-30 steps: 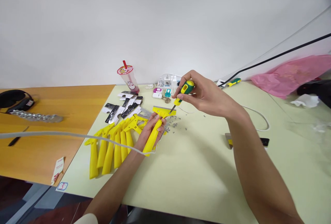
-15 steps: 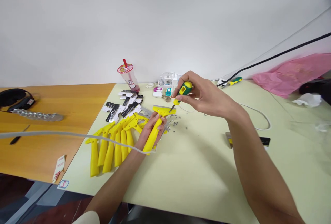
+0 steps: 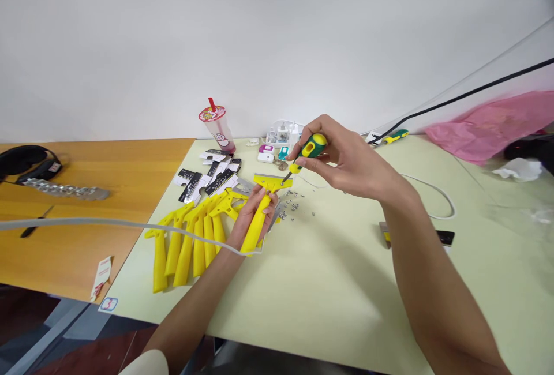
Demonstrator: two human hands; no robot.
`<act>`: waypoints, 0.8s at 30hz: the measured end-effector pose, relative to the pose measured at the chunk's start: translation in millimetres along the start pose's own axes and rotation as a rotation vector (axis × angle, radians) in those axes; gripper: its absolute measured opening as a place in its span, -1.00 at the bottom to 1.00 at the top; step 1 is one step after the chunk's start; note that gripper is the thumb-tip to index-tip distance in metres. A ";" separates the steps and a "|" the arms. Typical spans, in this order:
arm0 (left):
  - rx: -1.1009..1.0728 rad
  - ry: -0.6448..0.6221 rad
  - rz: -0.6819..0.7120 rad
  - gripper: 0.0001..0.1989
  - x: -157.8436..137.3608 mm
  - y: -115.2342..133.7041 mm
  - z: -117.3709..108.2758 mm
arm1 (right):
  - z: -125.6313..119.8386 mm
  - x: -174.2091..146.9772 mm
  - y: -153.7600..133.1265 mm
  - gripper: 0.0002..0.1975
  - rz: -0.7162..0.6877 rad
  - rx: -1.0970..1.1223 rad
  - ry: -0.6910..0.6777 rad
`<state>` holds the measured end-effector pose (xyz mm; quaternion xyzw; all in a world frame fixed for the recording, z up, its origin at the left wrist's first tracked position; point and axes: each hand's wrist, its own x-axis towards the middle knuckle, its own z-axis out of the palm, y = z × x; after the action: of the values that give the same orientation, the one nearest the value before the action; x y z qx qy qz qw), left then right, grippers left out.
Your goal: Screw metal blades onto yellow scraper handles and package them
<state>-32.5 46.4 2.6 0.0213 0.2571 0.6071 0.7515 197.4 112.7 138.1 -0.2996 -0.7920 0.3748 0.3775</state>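
Note:
My left hand (image 3: 246,220) is closed around the neck of a yellow scraper (image 3: 256,225), its wide head turned away from me and a metal blade edge along the top. In my right hand (image 3: 341,158) is a green and yellow screwdriver (image 3: 312,146), tilted down to the left. Its tip meets the right side of the scraper head, at or close to a screw there. Several small screws (image 3: 294,206) lie scattered just right of the scraper. More yellow scraper handles (image 3: 184,248) lie in a row to the left.
Black and white blade sleeves (image 3: 220,182) lie behind the handles. A drink cup (image 3: 219,130) with a red straw stands near the wall. Another screwdriver (image 3: 396,136) and a pink bag (image 3: 489,124) are at the back right. A grey cable (image 3: 130,224) crosses the foreground.
The view has shifted very slightly. Both hands keep their holds on the scraper and screwdriver, and the screwdriver stays at the right side of the scraper head.

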 end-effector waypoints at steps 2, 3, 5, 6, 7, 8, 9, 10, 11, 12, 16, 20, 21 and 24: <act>0.013 -0.001 0.005 -0.74 -0.3 0.1 0.3 | 0.6 0.8 1.6 -0.61 0.007 -0.008 -0.009; 0.020 -0.002 0.008 -0.74 -0.5 0.1 0.6 | 0.9 1.1 2.1 -0.61 0.013 -0.010 -0.015; 0.028 -0.004 0.011 -0.73 -0.7 0.1 0.9 | 1.6 1.5 3.0 -0.63 0.017 -0.010 -0.024; 0.030 -0.005 0.010 -0.73 -0.9 0.1 0.9 | 1.9 1.7 3.4 -0.64 0.017 -0.009 -0.029; 0.031 -0.006 0.007 -0.72 -0.9 0.1 0.8 | 2.2 1.9 3.9 -0.65 0.017 -0.006 -0.032; 0.034 -0.007 0.004 -0.71 -1.0 0.2 0.8 | 2.5 2.1 4.3 -0.65 0.017 -0.003 -0.036; 0.036 -0.007 0.002 -0.70 -1.1 0.2 0.7 | 2.7 2.3 4.7 -0.65 0.018 0.001 -0.040; 0.039 -0.007 0.002 -0.69 -1.1 0.2 0.7 | 2.9 2.5 4.9 -0.65 0.023 0.003 -0.044; 0.041 -0.007 0.002 -0.68 -1.2 0.1 0.9 | 3.0 2.6 4.9 -0.64 0.027 0.000 -0.045; 0.040 -0.005 0.003 -0.67 -1.3 0.0 1.2 | 3.2 2.8 4.7 -0.63 0.029 -0.005 -0.043; 0.041 0.020 0.021 -0.66 -1.3 -1.5 3.7 | 5.5 3.4 4.9 -0.63 0.005 -0.048 -0.053; 0.100 0.079 0.041 -0.66 -0.4 -4.7 6.2 | 11.2 5.5 11.6 -0.67 -0.072 -0.101 -0.056; 0.119 0.091 0.047 -0.65 -0.1 -5.4 6.6 | 12.8 6.2 13.8 -0.67 -0.089 -0.115 -0.055; 0.158 0.089 0.060 -0.64 0.5 -6.8 6.4 | 17.3 8.2 18.9 -0.67 -0.124 -0.175 -0.049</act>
<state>-23.6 46.9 5.6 0.0612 0.3365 0.6078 0.7167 182.4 122.7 118.1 -0.2727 -0.8477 0.2873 0.3528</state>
